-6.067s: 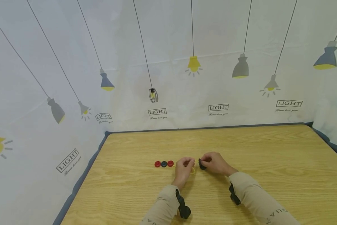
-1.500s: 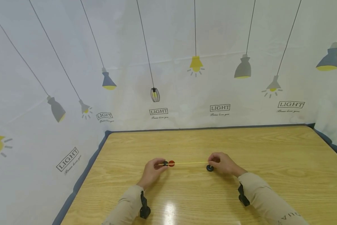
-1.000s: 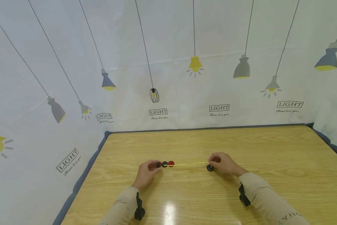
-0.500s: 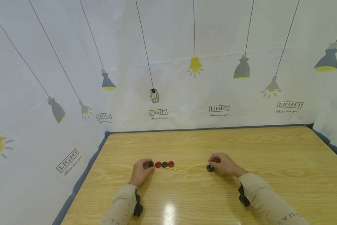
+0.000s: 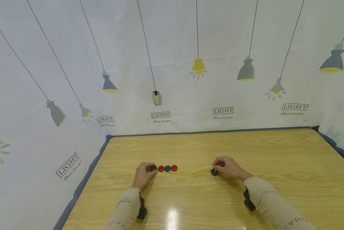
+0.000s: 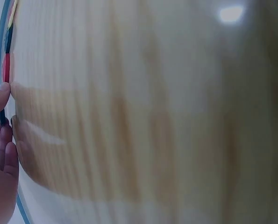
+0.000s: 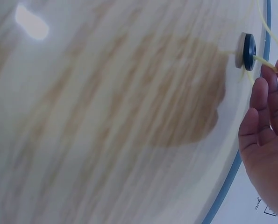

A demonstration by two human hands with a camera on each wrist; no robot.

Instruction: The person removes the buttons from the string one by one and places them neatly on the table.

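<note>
My left hand holds a black button-like disc between thumb and fingertips at the left end of a row. To its right on the table lie a red disc, another black disc and a second red disc. My right hand pinches a yellow cord above one more black disc. In the right wrist view, the cord passes through the middle of this black disc. Slack cord curves leftward, its far end near the row's black disc.
Everything stands on a wood-grain table. Behind and beside it hangs a pale sheet printed with lamps. Black wrist cameras, such as the left one, sit below the sleeves.
Both hands worked close together at first. My left hand then drew the cord taut leftward, released it, and set a black disc down beside the row. Lately my right hand has hardly moved.
</note>
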